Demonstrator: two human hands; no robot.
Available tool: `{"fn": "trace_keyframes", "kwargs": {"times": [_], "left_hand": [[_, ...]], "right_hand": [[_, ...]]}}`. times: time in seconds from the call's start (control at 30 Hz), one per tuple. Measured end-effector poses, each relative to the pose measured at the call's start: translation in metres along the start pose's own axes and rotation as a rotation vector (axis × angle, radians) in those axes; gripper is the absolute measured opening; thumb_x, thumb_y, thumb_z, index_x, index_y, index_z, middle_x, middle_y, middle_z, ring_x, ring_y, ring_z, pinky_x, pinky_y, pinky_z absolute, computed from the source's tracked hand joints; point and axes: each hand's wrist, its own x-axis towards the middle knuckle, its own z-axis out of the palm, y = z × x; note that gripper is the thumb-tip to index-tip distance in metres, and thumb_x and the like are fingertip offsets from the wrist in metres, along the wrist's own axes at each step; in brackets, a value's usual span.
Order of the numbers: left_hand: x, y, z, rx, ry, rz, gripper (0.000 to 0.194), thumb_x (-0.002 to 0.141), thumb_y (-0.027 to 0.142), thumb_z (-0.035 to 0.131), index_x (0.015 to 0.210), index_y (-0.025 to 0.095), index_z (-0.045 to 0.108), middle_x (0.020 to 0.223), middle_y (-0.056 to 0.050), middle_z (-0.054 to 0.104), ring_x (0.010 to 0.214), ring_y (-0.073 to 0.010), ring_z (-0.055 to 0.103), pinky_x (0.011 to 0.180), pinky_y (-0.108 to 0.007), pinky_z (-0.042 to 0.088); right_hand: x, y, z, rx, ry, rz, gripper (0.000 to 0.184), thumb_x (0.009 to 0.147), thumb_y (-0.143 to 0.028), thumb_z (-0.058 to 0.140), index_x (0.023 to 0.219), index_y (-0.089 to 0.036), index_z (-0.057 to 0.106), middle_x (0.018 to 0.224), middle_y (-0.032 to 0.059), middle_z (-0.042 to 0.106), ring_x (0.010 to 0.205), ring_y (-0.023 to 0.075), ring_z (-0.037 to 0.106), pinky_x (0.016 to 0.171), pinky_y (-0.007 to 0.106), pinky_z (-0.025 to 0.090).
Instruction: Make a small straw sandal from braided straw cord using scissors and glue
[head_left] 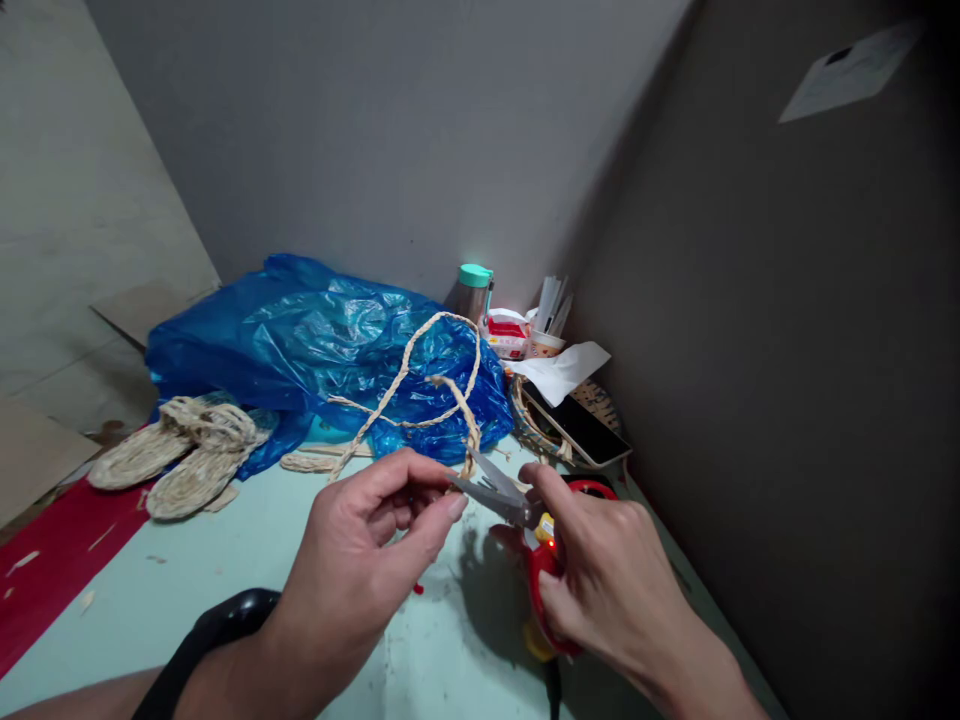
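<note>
Between the thumb and forefinger of my left hand point(375, 540) is pinched the end of a tan braided straw cord point(471, 425). Its upper part curls over toward the blue bag. My right hand point(611, 555) grips red-handled scissors point(538, 575), their blades parted around the cord close to my left fingertips. Another length of twisted straw cord point(409, 360) loops across the bag and runs down behind my left hand. Under my right hand, partly hidden, lies a yellow object with a small glowing light point(547, 530) and a black cable.
A large blue plastic bag point(337, 320) lies at the back. Left of it sit woven straw sandals point(187, 460) by a red cloth point(67, 550). Behind my right hand are a phone point(576, 425), a basket point(529, 425), tissues and a green-lidded bottle point(474, 290). A dark wall borders the right side.
</note>
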Motion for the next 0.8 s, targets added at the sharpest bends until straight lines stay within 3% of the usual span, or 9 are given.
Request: {"fn": "trace_keyframes", "kwargs": {"times": [0.17,0.33,0.57,0.8], "left_hand": [[-0.002,0.002,-0.003,-0.070,-0.073,-0.066,0.017,0.079,0.033,0.071,0.086,0.018,0.069,0.058,0.002,0.055,0.047,-0.0089,0.047,0.041,-0.018,0.038],[0.001,0.008,-0.002,-0.131,-0.031,-0.109,0.014,0.078,0.029,0.072,0.081,0.016,0.066,0.055,0.005,0.053,0.043,-0.0060,0.046,0.040,-0.015,0.037],[0.003,0.010,0.001,-0.042,0.019,-0.090,0.014,0.070,0.025,0.073,0.078,0.015,0.067,0.052,0.005,0.056,0.037,-0.0063,0.047,0.037,-0.016,0.040],[0.003,0.010,0.003,0.089,0.065,-0.011,0.012,0.068,0.023,0.073,0.076,0.015,0.071,0.061,0.002,0.062,0.046,-0.0077,0.053,0.041,-0.015,0.046]], "right_hand": [[0.000,0.002,0.002,-0.037,0.049,-0.014,0.036,0.077,-0.026,0.053,0.112,-0.018,0.053,0.066,-0.0011,0.065,0.054,0.0195,0.060,0.051,0.029,0.029],[0.000,0.004,-0.002,0.013,0.132,0.006,0.031,0.077,-0.024,0.052,0.107,-0.019,0.054,0.059,-0.0035,0.060,0.048,0.0170,0.054,0.050,0.028,0.029],[0.000,0.003,0.001,-0.093,0.045,-0.029,0.039,0.079,-0.028,0.054,0.117,-0.016,0.053,0.069,-0.0004,0.068,0.057,0.0208,0.064,0.051,0.030,0.031],[0.002,0.004,0.003,-0.278,0.219,-0.112,0.040,0.076,-0.025,0.053,0.112,-0.011,0.059,0.058,-0.0003,0.064,0.047,0.0192,0.061,0.048,0.030,0.028]]}}
